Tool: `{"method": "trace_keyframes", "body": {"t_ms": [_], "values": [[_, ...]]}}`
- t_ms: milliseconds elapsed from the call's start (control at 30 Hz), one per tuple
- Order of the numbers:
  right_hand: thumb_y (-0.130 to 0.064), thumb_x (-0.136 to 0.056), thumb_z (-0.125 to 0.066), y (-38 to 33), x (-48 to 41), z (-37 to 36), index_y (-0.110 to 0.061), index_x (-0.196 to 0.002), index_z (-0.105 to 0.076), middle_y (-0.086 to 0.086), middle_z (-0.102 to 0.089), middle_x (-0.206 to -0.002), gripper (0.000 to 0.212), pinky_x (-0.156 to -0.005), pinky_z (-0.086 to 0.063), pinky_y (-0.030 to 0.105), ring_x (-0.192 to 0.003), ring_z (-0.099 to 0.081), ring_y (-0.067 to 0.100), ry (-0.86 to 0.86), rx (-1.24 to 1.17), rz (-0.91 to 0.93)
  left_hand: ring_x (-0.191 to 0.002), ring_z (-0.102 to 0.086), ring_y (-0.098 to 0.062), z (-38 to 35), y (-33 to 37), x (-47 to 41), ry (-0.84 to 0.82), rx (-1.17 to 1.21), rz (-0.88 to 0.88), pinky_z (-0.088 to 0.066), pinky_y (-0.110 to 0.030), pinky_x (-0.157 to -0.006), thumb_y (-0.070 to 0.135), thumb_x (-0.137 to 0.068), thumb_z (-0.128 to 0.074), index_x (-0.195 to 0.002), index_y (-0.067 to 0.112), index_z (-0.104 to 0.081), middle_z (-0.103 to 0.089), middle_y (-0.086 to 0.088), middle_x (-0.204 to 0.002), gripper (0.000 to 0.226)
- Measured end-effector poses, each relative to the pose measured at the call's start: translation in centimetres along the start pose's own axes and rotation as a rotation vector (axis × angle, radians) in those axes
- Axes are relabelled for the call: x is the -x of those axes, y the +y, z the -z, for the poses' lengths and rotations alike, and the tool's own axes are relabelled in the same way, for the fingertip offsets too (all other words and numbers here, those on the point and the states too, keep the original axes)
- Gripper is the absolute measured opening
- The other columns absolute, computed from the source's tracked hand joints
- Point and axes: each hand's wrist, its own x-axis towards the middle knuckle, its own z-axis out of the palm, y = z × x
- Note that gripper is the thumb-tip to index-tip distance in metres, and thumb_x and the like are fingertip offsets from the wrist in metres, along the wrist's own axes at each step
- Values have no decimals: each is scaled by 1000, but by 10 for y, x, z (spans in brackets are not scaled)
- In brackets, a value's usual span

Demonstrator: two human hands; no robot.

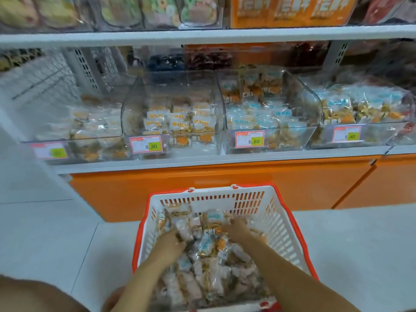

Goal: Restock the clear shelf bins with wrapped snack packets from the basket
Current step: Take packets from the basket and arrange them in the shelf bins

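A white basket with a red rim [286, 221] stands on the floor below the shelf, heaped with wrapped snack packets [211, 262]. Both my hands are down among the packets. My left hand [167, 245] is buried at the left of the heap, its fingers curled round packets. My right hand [236, 229] reaches into the middle, its fingertips hidden among the wrappers. Above, clear shelf bins hold packets: one with orange labels [177, 122], one with blue labels [265, 118], another blue at the right [360, 109].
Price tags reading 8.80 [146, 144] hang on the bin fronts. An orange cabinet base [225, 176] runs under the white shelf. A left bin [90, 129] holds pale packets. More goods fill the upper shelf [202, 36]. My knee [33, 293] shows bottom left.
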Motion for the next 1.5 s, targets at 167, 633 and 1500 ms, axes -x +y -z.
{"method": "trace_keyframes", "body": {"t_ms": [167,633,1500], "values": [[-5,-89,-61,17,-29,-17,-15,-102,-54,11,-63,-96,17,-65,-54,31,-75,-62,20,-16,-372,-76,-121,-53,-21,8,4,13,72,67,17,-41,-23,-94,17,-97,-49,-140,11,-42,-54,-7,-136,44],[-1,-83,-66,-15,-31,-25,-5,-85,-60,6,-54,-67,8,-48,-44,22,-53,-48,12,9,-64,-125,-104,-52,-12,18,8,12,35,223,66,-42,-23,-92,23,-96,-53,-127,11,-52,-55,-3,-128,33],[-32,-84,-72,-276,13,199,-14,-79,-64,1,-56,-69,20,-48,-30,20,-51,-36,8,275,-311,507,-121,-52,-17,159,246,-78,413,375,-443,-39,-25,-92,40,-87,-65,-141,11,-41,-50,-2,-139,66]]}}
